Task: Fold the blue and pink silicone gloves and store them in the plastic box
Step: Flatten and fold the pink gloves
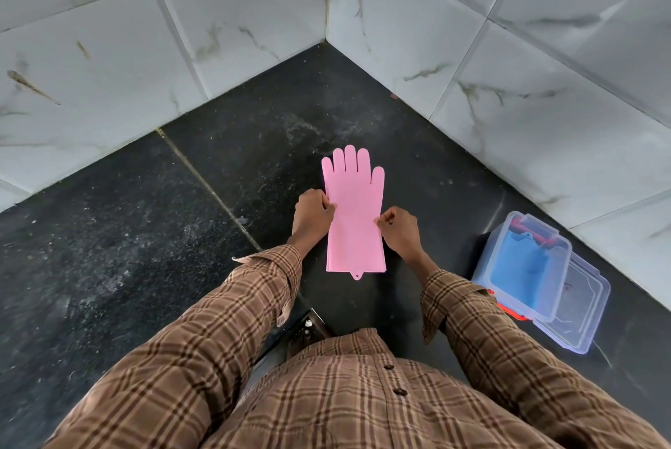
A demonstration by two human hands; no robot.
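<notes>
Black stone counter (109, 230) filled the lower left of the frame, with marble-look wall tiles (90, 49) behind it. Around centre I had the pink glove (354, 220) lying flat, fingers pointing toward the top. My left hand (312, 214) pinched its left edge, fingers curled onto it, and my right hand (399, 230) pinched the right edge the same way. Over at lower right sat the plastic box (486, 267), lid off, with the blue glove (519, 270) already folded inside. Its clear lid (581, 318) lay partly under the box.
</notes>
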